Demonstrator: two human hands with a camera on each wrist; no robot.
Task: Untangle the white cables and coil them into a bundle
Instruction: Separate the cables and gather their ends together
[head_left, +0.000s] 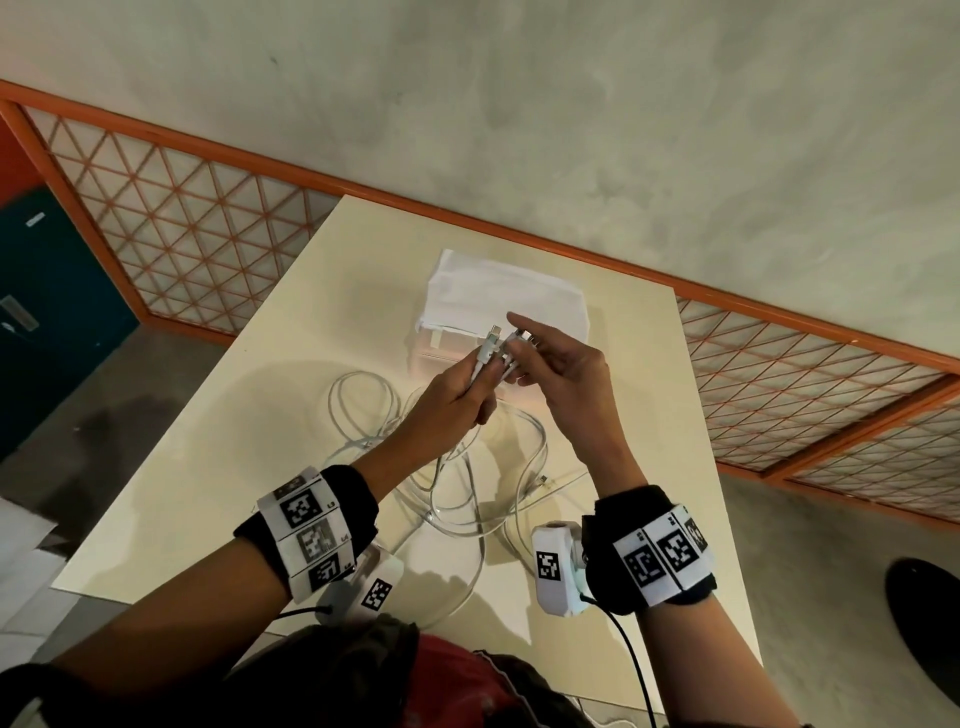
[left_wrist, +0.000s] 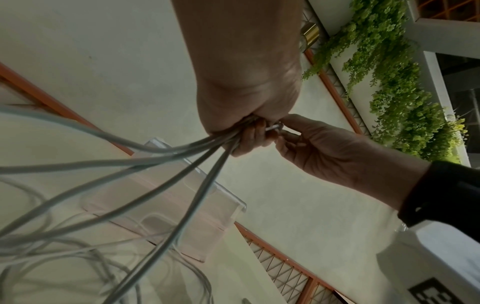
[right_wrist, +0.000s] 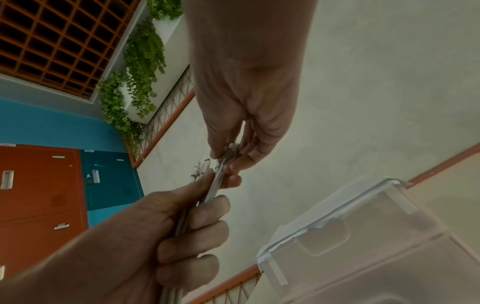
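Several white cables (head_left: 467, 467) lie in tangled loops on the cream table (head_left: 208, 467). Above them my left hand (head_left: 480, 382) grips a bunch of cable ends in a fist, and their connectors (head_left: 491, 343) stick out past the thumb. In the left wrist view the strands (left_wrist: 155, 164) fan down from that fist (left_wrist: 246, 127). My right hand (head_left: 524, 353) pinches one connector (right_wrist: 231, 152) beside the bunch, index finger stretched out. The right wrist view shows the right hand (right_wrist: 228, 162) just above the left hand (right_wrist: 187, 222), touching it.
A white lidded box (head_left: 498, 296) sits on the table just beyond the hands. One loose plug end (head_left: 543, 480) lies near the right forearm. Orange lattice railing (head_left: 182, 234) runs behind the table, and a dark round object (head_left: 924, 613) stands on the floor to the right.
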